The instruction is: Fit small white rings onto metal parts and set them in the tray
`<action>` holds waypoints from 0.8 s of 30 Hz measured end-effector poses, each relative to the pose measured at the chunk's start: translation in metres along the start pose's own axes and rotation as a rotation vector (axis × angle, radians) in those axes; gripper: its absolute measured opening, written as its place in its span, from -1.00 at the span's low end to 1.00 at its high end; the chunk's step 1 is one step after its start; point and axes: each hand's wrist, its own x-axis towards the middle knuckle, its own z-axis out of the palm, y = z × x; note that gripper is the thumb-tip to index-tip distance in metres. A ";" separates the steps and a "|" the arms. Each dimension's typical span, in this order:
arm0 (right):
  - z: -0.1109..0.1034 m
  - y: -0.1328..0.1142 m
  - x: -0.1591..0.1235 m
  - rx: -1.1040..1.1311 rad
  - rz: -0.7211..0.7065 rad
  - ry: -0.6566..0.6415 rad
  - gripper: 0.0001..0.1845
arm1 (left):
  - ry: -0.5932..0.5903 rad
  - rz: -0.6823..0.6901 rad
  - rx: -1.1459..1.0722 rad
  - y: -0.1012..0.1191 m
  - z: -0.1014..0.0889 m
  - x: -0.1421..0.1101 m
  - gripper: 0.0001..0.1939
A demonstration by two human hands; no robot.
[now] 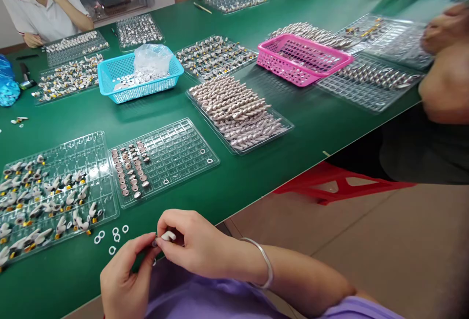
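My right hand point(200, 245), with a silver bangle at the wrist, pinches a small white earbud shell point(168, 236) at the table's front edge. Thumb and index finger of my left hand point(126, 275) press together against the shell's left end on a tiny dark piece, mostly hidden by the fingertips. Several white rings point(112, 250) lie on the green table beside my left hand. Beyond them, a clear tray point(93, 148) holds white earbud parts with yellow bits. A second clear tray point(176, 148) carries rows of small round caps at its left.
Stacked trays of pale stems point(238, 109) stand at centre. A blue basket point(142, 92) and a pink basket point(300, 77) sit farther back. Co-workers sit across the table; another person's arms point(445, 70) are at right. A red stool point(337, 182) is below the edge.
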 end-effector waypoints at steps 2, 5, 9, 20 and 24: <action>0.000 -0.001 0.000 0.029 0.039 0.001 -0.91 | 0.004 0.060 0.043 0.000 -0.001 -0.001 -0.82; -0.001 0.000 0.002 0.188 0.150 -0.057 -0.89 | -0.021 0.089 -0.002 -0.003 -0.003 -0.002 -0.77; -0.006 0.002 0.007 0.360 0.215 -0.162 -0.87 | -0.069 0.028 -0.201 -0.008 -0.004 -0.001 -0.72; -0.001 0.012 0.009 0.656 0.422 -0.231 -0.83 | -0.054 -0.073 -0.363 -0.003 -0.003 0.000 -0.68; 0.005 0.012 0.007 0.825 0.465 -0.210 -0.63 | -0.070 -0.136 -0.403 -0.005 -0.002 0.003 -0.75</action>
